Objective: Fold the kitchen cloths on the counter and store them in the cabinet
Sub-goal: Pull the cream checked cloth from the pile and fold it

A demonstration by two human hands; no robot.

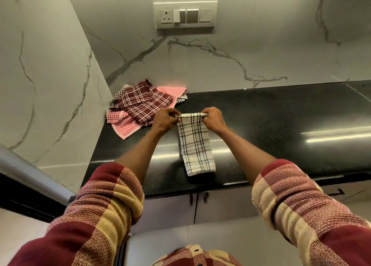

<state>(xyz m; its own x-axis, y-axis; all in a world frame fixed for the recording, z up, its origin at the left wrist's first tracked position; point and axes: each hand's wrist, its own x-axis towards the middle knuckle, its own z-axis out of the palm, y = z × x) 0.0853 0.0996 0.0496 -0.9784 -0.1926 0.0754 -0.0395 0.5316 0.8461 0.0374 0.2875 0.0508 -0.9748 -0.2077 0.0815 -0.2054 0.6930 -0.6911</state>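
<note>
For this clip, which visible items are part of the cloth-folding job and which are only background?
Part of the job:
- white checked cloth, pinched at its far edge by the left hand and right hand
- pile of unfolded cloths
- counter
- cabinet doors below

Background:
- switch panel
- marble wall

A single wide-angle view comes from the person's head, looking forward and steeply down over both outstretched forearms onto the black counter (281,113). It faces the marble back wall, where a switch plate (185,14) sits high in frame. The counter's left rear corner and its front edge are close, with cabinet doors (170,211) showing below that edge.
</note>
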